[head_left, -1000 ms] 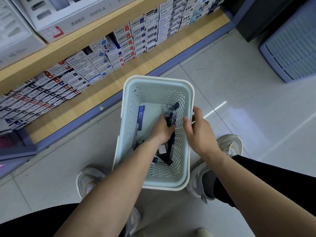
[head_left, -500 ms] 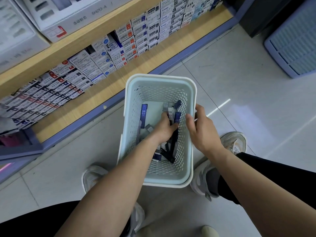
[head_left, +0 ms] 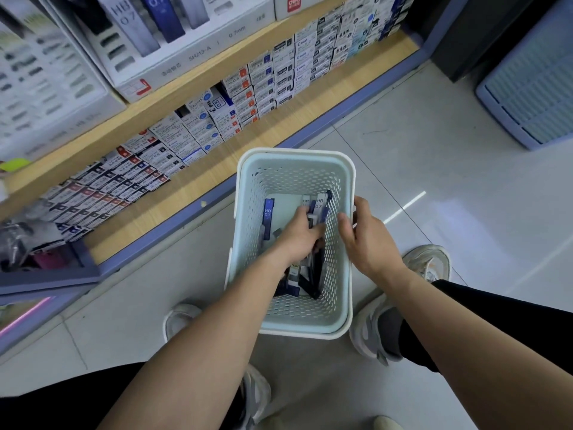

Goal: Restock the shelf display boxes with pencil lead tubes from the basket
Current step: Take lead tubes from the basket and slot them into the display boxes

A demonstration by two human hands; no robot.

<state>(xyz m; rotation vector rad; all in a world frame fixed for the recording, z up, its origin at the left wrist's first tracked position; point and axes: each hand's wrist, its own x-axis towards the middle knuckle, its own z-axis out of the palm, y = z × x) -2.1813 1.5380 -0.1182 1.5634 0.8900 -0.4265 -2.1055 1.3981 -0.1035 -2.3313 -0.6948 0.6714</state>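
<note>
A pale green perforated basket point(head_left: 248, 243) stands on the floor between my feet. Several dark blue and grey pencil lead tubes lie inside; one marked HB 0.7 point(head_left: 267, 217) lies alone at the left. My left hand point(head_left: 302, 235) is down in the basket and its fingers grip a bunch of lead tubes point(head_left: 319, 209) near the right wall. My right hand point(head_left: 366, 240) holds the basket's right rim, thumb inside. White display boxes point(head_left: 173, 54) with upright lead tubes stand on the upper shelf at top left.
The lower wooden shelf point(head_left: 248, 144) carries rows of small refill boxes point(head_left: 192, 131). A blue-grey plinth edges it. A light blue crate point(head_left: 533, 88) stands at the far right on the tiled floor. My shoes flank the basket.
The view has tilted up, bringing the display boxes into sight. My left hand has closed round a bunch of tubes and lifted them slightly. My right hand stays on the rim.
</note>
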